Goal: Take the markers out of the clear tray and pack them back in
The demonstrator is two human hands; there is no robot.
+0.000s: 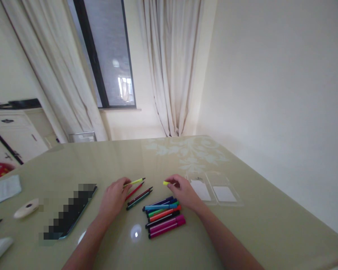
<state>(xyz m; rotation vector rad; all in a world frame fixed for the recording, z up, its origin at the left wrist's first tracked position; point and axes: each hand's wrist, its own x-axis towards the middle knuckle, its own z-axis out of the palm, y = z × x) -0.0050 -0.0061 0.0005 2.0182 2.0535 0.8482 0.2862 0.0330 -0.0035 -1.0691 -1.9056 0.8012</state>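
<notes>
My left hand [114, 195] pinches the rear of a slim yellow felt-tip pen [136, 182], whose bare dark tip points right. Between the thumb and fingers of my right hand [183, 190] is a small yellow pen cap [166, 183], apart from the pen. Close to my left fingers lie a red pen [135, 190], a dark red pen [141, 195] and a dark teal pen [139, 200], side by side on the table. Below my right hand several capped pens form a loose row, among them a light blue one [159, 206], an orange one [162, 215] and a magenta one [165, 228].
An open clear plastic case [231, 189] with white inserts lies right of my right hand. At left are a partly blurred dark phone-like object [73, 215], a cream oval object [25, 210] and a pale cloth or paper [4, 190]. A wall borders the table's right edge.
</notes>
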